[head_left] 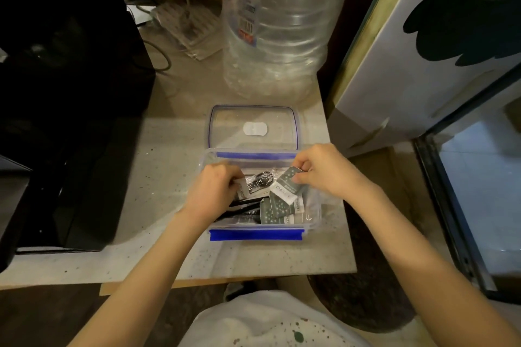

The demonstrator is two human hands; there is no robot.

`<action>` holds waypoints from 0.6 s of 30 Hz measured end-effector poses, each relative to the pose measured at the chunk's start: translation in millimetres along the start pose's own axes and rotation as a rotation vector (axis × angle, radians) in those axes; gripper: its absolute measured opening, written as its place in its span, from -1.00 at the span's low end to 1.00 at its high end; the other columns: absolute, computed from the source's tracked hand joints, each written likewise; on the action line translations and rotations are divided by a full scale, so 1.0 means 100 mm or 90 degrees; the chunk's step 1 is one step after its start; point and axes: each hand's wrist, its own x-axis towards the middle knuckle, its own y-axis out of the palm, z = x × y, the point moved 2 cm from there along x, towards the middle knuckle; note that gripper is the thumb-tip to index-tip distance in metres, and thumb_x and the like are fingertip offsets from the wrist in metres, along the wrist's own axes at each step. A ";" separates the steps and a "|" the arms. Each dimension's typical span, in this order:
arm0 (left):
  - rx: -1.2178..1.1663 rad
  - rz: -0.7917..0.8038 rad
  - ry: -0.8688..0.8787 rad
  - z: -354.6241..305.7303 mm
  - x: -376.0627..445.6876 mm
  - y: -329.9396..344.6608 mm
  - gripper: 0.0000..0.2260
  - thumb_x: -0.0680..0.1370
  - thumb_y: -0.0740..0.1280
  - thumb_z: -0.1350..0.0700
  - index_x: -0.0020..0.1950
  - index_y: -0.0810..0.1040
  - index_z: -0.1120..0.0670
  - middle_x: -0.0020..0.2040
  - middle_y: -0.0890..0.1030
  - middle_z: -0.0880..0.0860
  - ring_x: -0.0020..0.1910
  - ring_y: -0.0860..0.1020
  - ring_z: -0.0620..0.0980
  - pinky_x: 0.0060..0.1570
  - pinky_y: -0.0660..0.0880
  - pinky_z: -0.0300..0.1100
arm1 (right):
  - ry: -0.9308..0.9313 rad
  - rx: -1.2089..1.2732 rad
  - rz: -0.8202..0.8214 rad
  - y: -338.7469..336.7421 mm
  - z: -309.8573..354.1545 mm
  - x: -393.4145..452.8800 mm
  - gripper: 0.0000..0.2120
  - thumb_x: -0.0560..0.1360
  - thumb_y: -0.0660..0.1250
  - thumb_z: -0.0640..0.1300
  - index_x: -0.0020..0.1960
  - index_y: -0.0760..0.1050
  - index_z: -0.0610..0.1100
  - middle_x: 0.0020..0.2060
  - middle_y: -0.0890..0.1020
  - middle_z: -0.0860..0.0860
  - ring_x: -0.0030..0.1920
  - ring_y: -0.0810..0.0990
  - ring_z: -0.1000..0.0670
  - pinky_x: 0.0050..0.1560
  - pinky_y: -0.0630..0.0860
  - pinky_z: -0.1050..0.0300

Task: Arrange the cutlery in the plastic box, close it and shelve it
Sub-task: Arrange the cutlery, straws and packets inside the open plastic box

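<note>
A clear plastic box (pixel 256 234) with blue clips sits on the speckled counter, near its front edge. Its clear lid (pixel 253 127) lies flat just behind it. Inside the box lie several wrapped cutlery packets (pixel 277 205), grey-green with white labels, and black utensils. My left hand (pixel 211 191) reaches into the box's left side, fingers closed on the end of a packet. My right hand (pixel 321 169) is over the right side and pinches the top of a grey-green packet (pixel 287 180).
A large clear water bottle (pixel 276 25) stands behind the lid. A black appliance (pixel 64 93) fills the left of the counter. Cables and a power strip (pixel 186 25) lie at the back. A white fridge door (pixel 423 51) stands open at the right.
</note>
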 end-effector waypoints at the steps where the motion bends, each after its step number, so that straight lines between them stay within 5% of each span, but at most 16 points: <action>1: -0.010 0.002 0.009 -0.01 0.00 -0.03 -0.84 0.45 0.31 0.36 -0.07 0.65 0.21 -0.09 0.68 0.13 -0.12 0.62 0.07 -0.08 0.57 -0.14 | 0.015 0.022 0.019 0.04 -0.01 0.00 -0.83 0.45 0.41 -0.22 0.04 0.58 -0.18 -0.12 0.65 -0.09 -0.21 0.62 -0.01 -0.17 0.58 0.11; 4: -0.030 0.003 0.011 -0.03 0.01 -0.14 -0.86 0.47 0.34 0.31 -0.06 0.67 0.18 -0.13 0.69 0.10 -0.19 0.60 0.00 -0.09 0.57 -0.17 | 0.058 0.035 0.095 0.21 -0.02 0.01 -0.75 0.49 0.35 -0.28 0.16 0.49 -0.20 -0.20 0.62 -0.10 -0.34 0.62 -0.01 -0.38 0.55 0.19; 8: -0.095 0.028 -0.017 -0.08 0.06 -0.29 -0.88 0.49 0.37 0.22 -0.02 0.67 0.15 -0.14 0.66 0.02 -0.23 0.54 -0.10 -0.21 0.40 -0.48 | 0.047 -0.074 0.062 0.32 0.01 0.03 -0.88 0.51 0.27 -0.35 0.02 0.52 -0.25 -0.20 0.60 -0.14 -0.25 0.63 -0.08 -0.24 0.57 0.09; 10: -0.162 0.078 -0.040 -0.13 0.09 -0.31 -0.86 0.49 0.38 0.18 0.01 0.66 0.13 -0.13 0.63 -0.01 -0.21 0.56 -0.15 -0.23 0.46 -0.47 | 0.044 -0.113 0.075 0.31 0.02 0.04 -0.89 0.51 0.26 -0.36 -0.02 0.54 -0.27 -0.19 0.60 -0.16 -0.24 0.63 -0.09 -0.23 0.56 0.12; 13: -0.249 0.161 -0.044 -0.24 0.15 -0.22 -0.84 0.47 0.39 0.20 0.03 0.65 0.15 -0.12 0.64 -0.01 -0.21 0.56 -0.24 -0.20 0.51 -0.47 | 0.062 -0.070 0.145 0.24 -0.02 0.06 -0.78 0.54 0.23 -0.35 0.17 0.49 -0.28 -0.24 0.64 -0.20 -0.43 0.59 -0.02 -0.30 0.58 0.16; 18: -0.232 0.232 -0.024 -0.41 0.29 0.08 -0.83 0.45 0.41 0.19 0.03 0.65 0.15 -0.09 0.67 0.02 -0.25 0.54 -0.27 -0.23 0.48 -0.44 | 0.043 -0.012 0.064 0.04 -0.07 0.04 -0.66 0.57 0.18 -0.32 0.33 0.41 -0.19 -0.08 0.61 -0.11 -0.36 0.60 0.03 -0.39 0.53 0.29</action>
